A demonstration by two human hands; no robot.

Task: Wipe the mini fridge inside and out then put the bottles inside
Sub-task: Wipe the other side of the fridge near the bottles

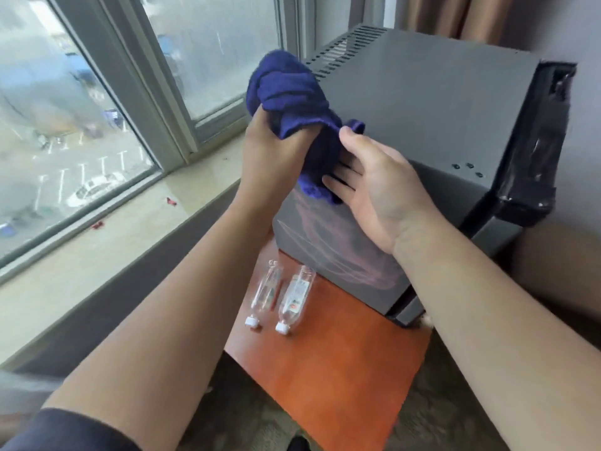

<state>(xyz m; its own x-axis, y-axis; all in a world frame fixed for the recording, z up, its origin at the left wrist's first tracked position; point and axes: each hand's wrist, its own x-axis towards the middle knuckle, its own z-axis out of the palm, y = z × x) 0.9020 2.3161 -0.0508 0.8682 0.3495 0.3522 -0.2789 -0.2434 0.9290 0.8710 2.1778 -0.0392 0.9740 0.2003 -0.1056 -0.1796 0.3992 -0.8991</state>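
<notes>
Window [81, 109] and pale sill [130, 229] fill your left side. Curtain [448, 14] at back, wall on the right.

Mini fridge [439, 109]: dark grey box on the orange-brown table [341, 369], vent slots along its far top edge, door [536, 141] at the right end. The door looks slightly ajar, but I cannot tell how far. The inside is not visible from here.

Cloth [289, 92]: blue, bunched, held up in front of the fridge's near top corner. Whether it touches the fridge is unclear.

Your left hand [270, 148] has its fingers closed around the cloth's middle. Your right hand [377, 190] is open, fingers straight and loosely together under the hanging tail, thumb tip on the fabric. It looks like you're folding or regripping, not wiping.

Two bottles [283, 297]: clear, white caps toward you, lying side by side on the table just in front of the fridge's near side, close together.

Progress, as a judgement: early. The near side panel shows smeary streaks, so the outside is at best partly wiped. The inside wipe and loading both bottles remain.

Room: the top is bare and open for long strokes. Mind the vent slots snagging the cloth. The gap between fridge and sill is narrow. The bottles lie just below the near panel, so low strokes there could knock them toward the table edge. The wall is close to the door end, so door swing looks tight.
</notes>
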